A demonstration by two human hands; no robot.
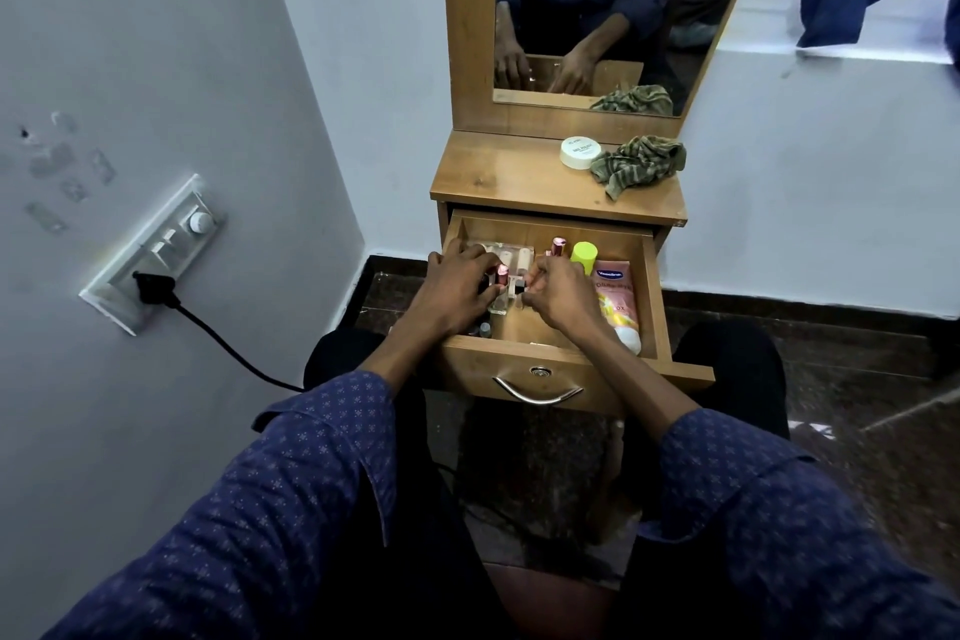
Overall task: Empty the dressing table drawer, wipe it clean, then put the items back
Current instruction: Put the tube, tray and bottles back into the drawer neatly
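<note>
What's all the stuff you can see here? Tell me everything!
Drawer: one, wooden, pulled open under the tabletop.
Lotion tube: one, pink, lying along the drawer's right side.
Yellow-green cap: one, at the drawer's back, beside the tube.
Small cosmetic bottles: several, pink and clear, in the drawer's left half; exact count hidden by the hands.
Jar: one, white, on the tabletop.
Cloth: one, green striped, crumpled on the tabletop right of the jar.
Mirror: one, wood-framed, above the tabletop.
Plug: one, black, in the white wall switchboard.
Left hand: in the drawer, on the bottles.
Right hand: in the drawer, fingers curled among the bottles.
</note>
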